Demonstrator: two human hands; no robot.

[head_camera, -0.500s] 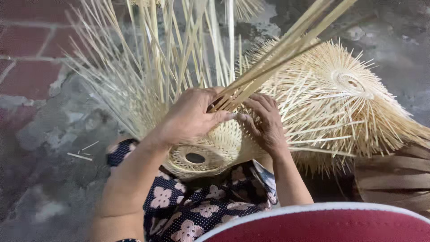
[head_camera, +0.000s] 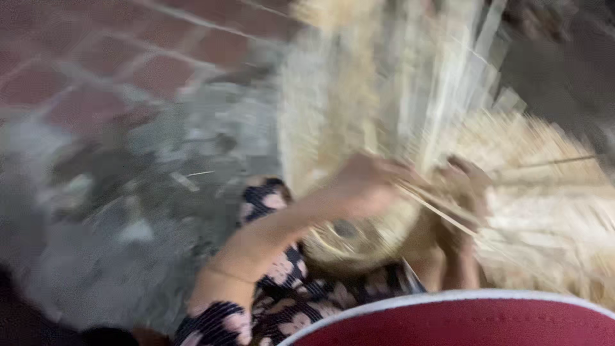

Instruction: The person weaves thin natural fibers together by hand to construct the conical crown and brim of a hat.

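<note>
Head view, heavily blurred: the left hand (head_camera: 368, 186) rests on the half-woven bamboo basket (head_camera: 359, 240) at centre, fingers closed over thin bamboo strips (head_camera: 442, 211) running toward 4 o'clock. At 3 o'clock of it, the right hand (head_camera: 461, 192) presses the basket's side, its grip unclear, with a second woven piece (head_camera: 551, 192) farther right.

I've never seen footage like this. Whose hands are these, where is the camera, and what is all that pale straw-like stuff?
There is no machine here: a person wears a camera on the head, so it looks down at their own two bare hands. The picture is blurred by motion. The left hand and the right hand work on a half-woven basket of pale thin strips, resting on the lap over dark flowered clothing. Loose strips run between the hands; the blur hides exactly how the fingers grip them. More uncut strips stand up behind, and another woven piece lies to the right. Below is a grey stone floor with red bricks.
</note>
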